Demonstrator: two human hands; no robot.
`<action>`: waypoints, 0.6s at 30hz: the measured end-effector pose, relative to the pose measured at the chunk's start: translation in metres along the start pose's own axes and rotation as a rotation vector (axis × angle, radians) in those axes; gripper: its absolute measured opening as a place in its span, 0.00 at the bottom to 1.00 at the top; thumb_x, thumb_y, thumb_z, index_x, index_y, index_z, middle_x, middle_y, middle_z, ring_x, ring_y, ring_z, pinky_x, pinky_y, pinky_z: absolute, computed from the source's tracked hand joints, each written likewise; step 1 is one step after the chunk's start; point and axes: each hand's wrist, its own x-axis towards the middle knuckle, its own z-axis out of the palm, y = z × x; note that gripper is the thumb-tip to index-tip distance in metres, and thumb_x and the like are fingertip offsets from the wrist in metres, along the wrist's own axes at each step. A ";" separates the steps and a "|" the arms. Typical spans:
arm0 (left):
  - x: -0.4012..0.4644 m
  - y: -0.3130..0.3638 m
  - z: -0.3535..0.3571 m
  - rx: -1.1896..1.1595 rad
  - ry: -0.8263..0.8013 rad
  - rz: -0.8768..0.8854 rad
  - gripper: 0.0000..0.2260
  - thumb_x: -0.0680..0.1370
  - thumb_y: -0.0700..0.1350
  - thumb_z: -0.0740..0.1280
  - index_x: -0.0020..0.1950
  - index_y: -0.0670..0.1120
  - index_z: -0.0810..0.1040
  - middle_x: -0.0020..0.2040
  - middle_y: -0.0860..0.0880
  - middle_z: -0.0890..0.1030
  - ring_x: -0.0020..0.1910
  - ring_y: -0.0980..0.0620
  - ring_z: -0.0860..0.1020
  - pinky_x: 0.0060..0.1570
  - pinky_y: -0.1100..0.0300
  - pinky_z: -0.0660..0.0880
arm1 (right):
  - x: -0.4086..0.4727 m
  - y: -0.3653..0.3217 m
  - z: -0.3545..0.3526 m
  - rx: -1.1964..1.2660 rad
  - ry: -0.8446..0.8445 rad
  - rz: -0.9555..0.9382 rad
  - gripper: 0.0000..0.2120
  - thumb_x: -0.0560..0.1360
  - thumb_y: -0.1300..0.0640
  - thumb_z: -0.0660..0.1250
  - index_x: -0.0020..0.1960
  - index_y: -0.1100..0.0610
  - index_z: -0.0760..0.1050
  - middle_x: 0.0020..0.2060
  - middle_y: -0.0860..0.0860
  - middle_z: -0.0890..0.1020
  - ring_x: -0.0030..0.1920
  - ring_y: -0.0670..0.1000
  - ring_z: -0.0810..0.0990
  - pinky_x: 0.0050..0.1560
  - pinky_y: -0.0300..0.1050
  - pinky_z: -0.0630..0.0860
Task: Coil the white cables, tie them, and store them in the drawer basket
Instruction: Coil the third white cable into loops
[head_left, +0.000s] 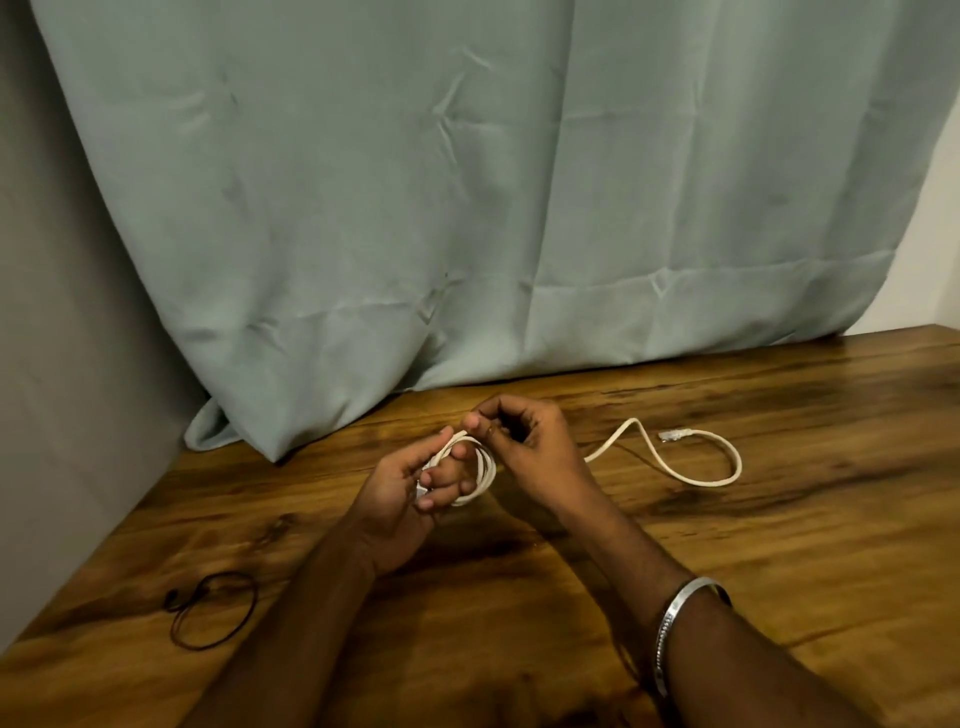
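Bare forearms, with a silver bangle (680, 618) on the right wrist.

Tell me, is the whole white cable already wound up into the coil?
No, only part of the white cable is looped around the left hand; its loose end trails across the wooden table beyond the right hand.

one head-worn wide-angle view looks forward and down, close over both hands; past their grip lies the wooden table (779, 545), backed by a pale green curtain (467, 182).
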 end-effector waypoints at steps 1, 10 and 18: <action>-0.001 0.000 0.001 -0.018 0.000 0.003 0.10 0.77 0.49 0.61 0.42 0.43 0.73 0.22 0.54 0.60 0.22 0.56 0.59 0.40 0.61 0.73 | -0.001 -0.001 0.001 0.006 0.005 -0.007 0.04 0.79 0.61 0.74 0.45 0.55 0.84 0.36 0.45 0.84 0.39 0.39 0.81 0.43 0.35 0.76; -0.005 0.003 0.010 -0.131 -0.043 0.065 0.17 0.80 0.48 0.57 0.48 0.36 0.77 0.24 0.50 0.67 0.19 0.55 0.65 0.47 0.60 0.67 | -0.001 0.001 0.005 0.118 0.079 0.019 0.07 0.80 0.60 0.72 0.46 0.62 0.84 0.36 0.51 0.84 0.39 0.46 0.81 0.40 0.38 0.77; 0.002 0.000 0.009 -0.138 -0.147 0.269 0.21 0.81 0.48 0.56 0.56 0.33 0.82 0.40 0.44 0.79 0.29 0.55 0.74 0.49 0.53 0.79 | -0.006 0.016 0.009 0.004 0.030 0.115 0.16 0.86 0.58 0.62 0.45 0.62 0.83 0.31 0.55 0.79 0.33 0.48 0.76 0.36 0.41 0.72</action>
